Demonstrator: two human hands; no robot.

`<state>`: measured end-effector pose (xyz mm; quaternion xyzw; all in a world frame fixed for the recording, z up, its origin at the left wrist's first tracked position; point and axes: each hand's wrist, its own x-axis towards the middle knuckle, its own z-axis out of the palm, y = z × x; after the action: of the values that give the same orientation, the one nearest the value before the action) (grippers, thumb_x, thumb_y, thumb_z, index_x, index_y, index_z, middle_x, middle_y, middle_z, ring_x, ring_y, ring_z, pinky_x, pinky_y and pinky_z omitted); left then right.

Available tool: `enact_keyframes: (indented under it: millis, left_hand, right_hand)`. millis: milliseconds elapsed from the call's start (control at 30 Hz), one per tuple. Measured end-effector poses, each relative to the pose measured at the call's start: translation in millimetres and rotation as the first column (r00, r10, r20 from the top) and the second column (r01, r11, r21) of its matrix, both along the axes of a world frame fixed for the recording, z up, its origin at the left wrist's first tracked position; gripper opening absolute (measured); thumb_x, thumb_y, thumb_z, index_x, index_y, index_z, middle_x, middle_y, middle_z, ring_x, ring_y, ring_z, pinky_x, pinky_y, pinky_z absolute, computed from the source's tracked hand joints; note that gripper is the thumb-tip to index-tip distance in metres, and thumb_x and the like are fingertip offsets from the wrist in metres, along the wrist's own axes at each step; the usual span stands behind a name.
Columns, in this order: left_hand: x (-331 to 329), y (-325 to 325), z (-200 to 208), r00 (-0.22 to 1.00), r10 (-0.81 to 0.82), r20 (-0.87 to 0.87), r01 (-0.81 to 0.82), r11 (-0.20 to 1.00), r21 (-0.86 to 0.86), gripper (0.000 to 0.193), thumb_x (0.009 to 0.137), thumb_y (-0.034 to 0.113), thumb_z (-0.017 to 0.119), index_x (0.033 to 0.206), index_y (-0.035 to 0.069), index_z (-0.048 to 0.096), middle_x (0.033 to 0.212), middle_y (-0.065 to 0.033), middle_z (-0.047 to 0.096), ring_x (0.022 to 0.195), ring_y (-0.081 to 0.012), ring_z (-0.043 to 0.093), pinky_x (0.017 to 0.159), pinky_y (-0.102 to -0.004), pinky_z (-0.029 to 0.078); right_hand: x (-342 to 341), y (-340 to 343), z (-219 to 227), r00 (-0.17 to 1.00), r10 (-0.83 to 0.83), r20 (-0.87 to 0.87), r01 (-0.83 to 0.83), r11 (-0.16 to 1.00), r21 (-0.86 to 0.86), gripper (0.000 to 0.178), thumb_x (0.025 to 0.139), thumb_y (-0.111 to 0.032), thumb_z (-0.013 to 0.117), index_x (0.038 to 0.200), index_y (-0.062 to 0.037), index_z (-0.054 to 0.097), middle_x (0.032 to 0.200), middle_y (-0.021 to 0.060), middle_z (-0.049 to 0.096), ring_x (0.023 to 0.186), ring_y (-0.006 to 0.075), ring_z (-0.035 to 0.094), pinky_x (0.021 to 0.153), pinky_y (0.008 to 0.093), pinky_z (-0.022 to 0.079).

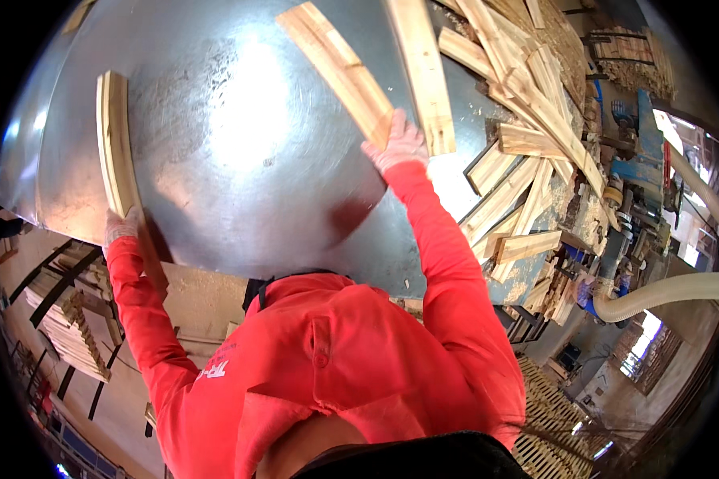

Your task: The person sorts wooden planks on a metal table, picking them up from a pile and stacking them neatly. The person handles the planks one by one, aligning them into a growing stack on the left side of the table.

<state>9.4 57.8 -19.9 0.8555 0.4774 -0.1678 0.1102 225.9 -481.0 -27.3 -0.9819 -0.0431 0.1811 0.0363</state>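
Note:
My left hand (122, 226), in a thin pale glove, grips a wooden board (117, 144) near the front left edge of the metal table. The board stretches away from me along the table, and its near end sticks out past the edge beside my forearm. My right hand (399, 145), gloved too, closes round the near end of a second wooden board (339, 68), thumb on its left side and fingers on its right. That board lies slanted, its far end to the left. Just right of this hand rests another board (425, 80), apart from the one I hold.
A jumbled heap of wooden boards (535, 112) covers the table's right side, amid sawdust. Machinery with a pale flexible hose (655, 295) stands beyond it. Stacked wooden strips (64, 327) sit on a rack at lower left. The shiny metal tabletop (192, 160) lies before me.

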Motion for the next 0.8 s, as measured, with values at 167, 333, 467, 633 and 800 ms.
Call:
enact_keyframes:
  millis: [167,333,467,633,800]
  left_hand:
    - [20.5,-45.3,36.4,0.971,-0.227,0.077,0.172,0.884,0.435,0.083,0.079,0.049,0.071,0.140,0.002,0.039,0.132,-0.0200,0.054,0.112,-0.0338,0.058,0.092,-0.0414,0.049]
    - [70.3,-236.8,-12.3,0.709,0.704,-0.044,0.065,-0.127,-0.990,0.049,0.089,0.034,0.064,0.126,0.004,0.051,0.114,-0.0078,0.058,0.090,-0.0200,0.057,0.083,-0.0374,0.053]
    - [91.1,-312.5,-28.1,0.718,0.694,0.057,0.149,-0.073,-0.986,0.035,0.084,0.014,0.068,0.115,-0.001,0.060,0.100,-0.0082,0.067,0.083,-0.0188,0.065,0.081,-0.0356,0.054]
    - [113.9,-340.4,-42.9,0.879,0.426,0.212,0.055,0.351,-0.935,0.042,0.086,0.029,0.066,0.115,-0.001,0.060,0.092,-0.0060,0.067,0.083,-0.0164,0.063,0.077,-0.0326,0.049]
    - [142.5,-384.8,-21.5,0.702,0.708,0.075,-0.032,0.137,-0.990,0.051,0.084,0.041,0.067,0.110,-0.002,0.063,0.090,-0.0084,0.068,0.086,-0.0198,0.062,0.080,-0.0332,0.048]
  right_hand:
    - [-38.0,20.8,16.2,0.807,0.031,-0.589,0.422,0.668,0.613,0.081,0.080,-0.056,0.066,0.138,-0.0041,0.044,0.124,0.0214,0.057,0.110,0.0302,0.057,0.094,0.0400,0.045]
    - [-27.0,44.8,33.8,0.661,0.422,-0.620,0.197,0.699,0.687,0.068,0.088,-0.058,0.056,0.136,-0.0098,0.051,0.128,0.0173,0.059,0.115,0.0240,0.057,0.101,0.0372,0.042]
    - [70.9,-12.2,13.9,0.982,-0.131,0.135,0.142,0.987,-0.077,0.111,0.075,-0.075,0.054,0.154,-0.0131,0.008,0.156,0.0264,0.013,0.145,0.0397,0.014,0.117,0.0480,0.012]
    - [91.7,-38.2,9.6,0.950,-0.289,-0.115,0.308,0.928,0.211,0.112,0.067,-0.062,0.072,0.152,-0.0146,0.015,0.139,0.0241,0.040,0.127,0.0420,0.040,0.107,0.0487,0.033]
    - [-4.7,-18.5,32.8,0.923,0.260,-0.284,-0.171,0.937,0.304,0.104,0.070,-0.064,0.066,0.150,-0.0151,0.022,0.141,0.0281,0.036,0.132,0.0451,0.035,0.108,0.0520,0.032]
